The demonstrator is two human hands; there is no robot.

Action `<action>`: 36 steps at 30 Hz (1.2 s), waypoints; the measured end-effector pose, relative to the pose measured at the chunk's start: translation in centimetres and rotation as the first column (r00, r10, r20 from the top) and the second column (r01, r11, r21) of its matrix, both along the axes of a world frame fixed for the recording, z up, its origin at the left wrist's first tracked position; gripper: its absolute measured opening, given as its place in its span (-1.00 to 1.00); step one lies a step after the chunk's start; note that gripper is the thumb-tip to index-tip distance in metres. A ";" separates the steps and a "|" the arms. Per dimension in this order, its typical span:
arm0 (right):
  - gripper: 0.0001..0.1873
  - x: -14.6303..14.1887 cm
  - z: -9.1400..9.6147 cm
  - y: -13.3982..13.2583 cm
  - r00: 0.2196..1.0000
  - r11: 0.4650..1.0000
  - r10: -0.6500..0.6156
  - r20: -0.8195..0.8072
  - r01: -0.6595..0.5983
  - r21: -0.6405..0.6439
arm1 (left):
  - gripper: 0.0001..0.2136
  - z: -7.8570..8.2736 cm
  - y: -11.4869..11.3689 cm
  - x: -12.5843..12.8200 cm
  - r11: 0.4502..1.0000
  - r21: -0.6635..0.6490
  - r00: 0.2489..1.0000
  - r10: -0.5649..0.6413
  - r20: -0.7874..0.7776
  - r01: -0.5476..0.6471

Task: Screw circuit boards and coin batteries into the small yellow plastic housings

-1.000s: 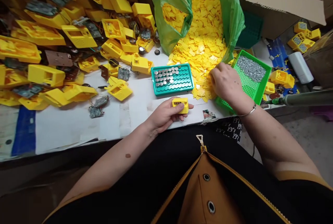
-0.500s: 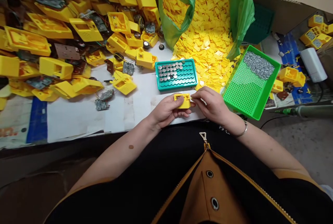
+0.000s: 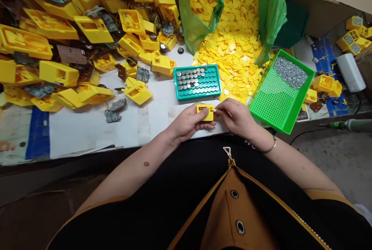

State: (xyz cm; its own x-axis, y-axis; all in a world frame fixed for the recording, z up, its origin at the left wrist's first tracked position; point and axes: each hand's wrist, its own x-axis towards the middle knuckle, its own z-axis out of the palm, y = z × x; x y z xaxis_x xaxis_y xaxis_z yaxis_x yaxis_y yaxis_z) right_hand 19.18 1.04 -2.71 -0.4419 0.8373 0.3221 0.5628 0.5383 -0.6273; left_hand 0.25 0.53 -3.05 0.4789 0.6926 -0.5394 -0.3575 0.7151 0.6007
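A small yellow plastic housing (image 3: pixel 208 115) with openings in its upper face is gripped by my left hand (image 3: pixel 190 122), the thumb lying across it. My right hand (image 3: pixel 236 116) is at the housing's right end, its thumb and forefinger pinched together. Whatever may be between those fingertips is too small to make out. Just beyond my hands lies a teal tray (image 3: pixel 197 97) with rows of round slots, some filled with silver button cells (image 3: pixel 190 76).
Yellow housings (image 3: pixel 59 74) with circuit boards and wires pile up at left. A green bag (image 3: pixel 269 17) spills small yellow plastic pieces (image 3: pixel 235 48) behind the teal tray. At right, a green perforated basket (image 3: pixel 274 107) holds small metal parts (image 3: pixel 290 72).
The yellow housing has turned slightly in my left hand and shifted a little to the right. My right fingertips stay pinched at its right end.
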 end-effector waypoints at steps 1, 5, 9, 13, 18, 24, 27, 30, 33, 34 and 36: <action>-0.87 0.0 0.0 0.1 1.000 0.999 0.011 -0.012 -0.011 -0.040 | -0.66 0.1 0.0 0.0 1.000 0.001 1.000 0.005 -0.011 -0.005; -0.89 0.0 -0.2 0.2 0.989 0.990 -0.051 -0.138 0.032 -0.135 | -0.72 0.3 0.1 0.1 1.000 -0.012 0.999 0.026 -0.018 -0.027; -0.90 0.1 0.4 0.0 0.928 0.933 -0.246 -0.280 0.149 -0.326 | -0.77 0.4 0.5 0.0 0.999 -0.035 1.000 0.017 0.019 -0.016; -0.75 0.0 1.4 0.0 0.817 0.775 -0.410 -0.405 0.078 -0.627 | -0.73 0.4 0.5 -0.2 0.999 -0.040 1.000 -0.007 0.022 0.008; -0.63 -0.2 0.9 0.0 0.777 0.778 -0.423 -0.466 0.047 -0.627 | -0.70 0.2 0.4 -0.3 0.999 -0.048 1.000 -0.005 0.024 0.006; -0.93 -0.6 0.0 -0.2 0.889 0.922 -0.281 -0.362 0.145 -0.359 | -0.60 0.1 0.4 -0.4 0.998 -0.060 0.999 0.001 0.037 0.001; -0.91 -0.6 -0.2 0.0 0.956 0.989 -0.148 -0.253 0.135 -0.065 | -0.65 0.1 0.4 -0.5 0.997 -0.069 0.999 -0.018 0.047 0.022; -0.84 -0.6 -0.4 0.2 0.975 0.995 -0.085 -0.207 0.094 0.036 | -0.68 0.2 0.5 -0.7 0.997 -0.068 0.998 -0.032 0.060 0.036; -0.84 -0.7 -0.5 0.2 0.975 0.995 -0.076 -0.209 0.089 0.054 | -0.70 0.3 0.7 -0.6 0.997 -0.065 0.997 -0.042 0.065 0.047; -0.84 -0.7 -0.6 0.2 0.976 0.995 -0.071 -0.204 0.084 0.060 | -0.71 0.3 0.7 -0.6 0.996 -0.065 0.997 -0.048 0.066 0.053; -0.85 -0.7 -0.6 0.2 0.981 0.996 -0.046 -0.186 0.059 0.066 | -0.73 0.3 0.7 -0.4 0.997 -0.061 0.997 -0.044 0.062 0.048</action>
State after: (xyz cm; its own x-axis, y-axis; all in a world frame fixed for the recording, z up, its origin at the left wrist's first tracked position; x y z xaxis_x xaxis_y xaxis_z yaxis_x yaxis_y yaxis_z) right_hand 18.44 1.21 -3.32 -0.3251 0.8298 0.4536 0.4698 0.5580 -0.6841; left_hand -0.18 1.18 -2.71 0.5423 0.6350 -0.5501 -0.3576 0.7670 0.5328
